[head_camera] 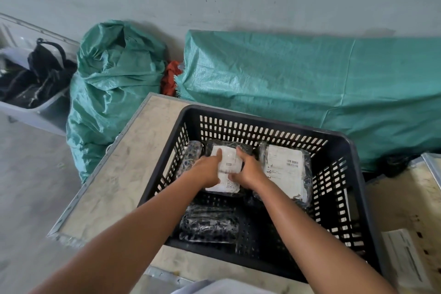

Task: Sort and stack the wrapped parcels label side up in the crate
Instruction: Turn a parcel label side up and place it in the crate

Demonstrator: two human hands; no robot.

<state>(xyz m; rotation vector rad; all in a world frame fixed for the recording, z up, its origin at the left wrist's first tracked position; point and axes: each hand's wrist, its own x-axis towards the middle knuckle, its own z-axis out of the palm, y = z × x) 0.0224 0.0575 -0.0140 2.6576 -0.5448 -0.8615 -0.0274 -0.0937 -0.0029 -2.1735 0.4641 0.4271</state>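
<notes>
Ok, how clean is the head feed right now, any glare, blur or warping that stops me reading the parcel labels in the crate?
Head view: soft, even light with no hard shadows. The wide lens bows the black crate rim and table edges. The wrap on the unlabelled parcel glints. The right-hand label shows a barcode but its text is too small. Both the left hand and right hand partly cover the middle parcel.

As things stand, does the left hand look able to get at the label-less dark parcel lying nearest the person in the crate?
Probably yes: the dark parcel lies uncovered in the crate, below the left forearm; the left hand must first release the labelled parcel.
</notes>
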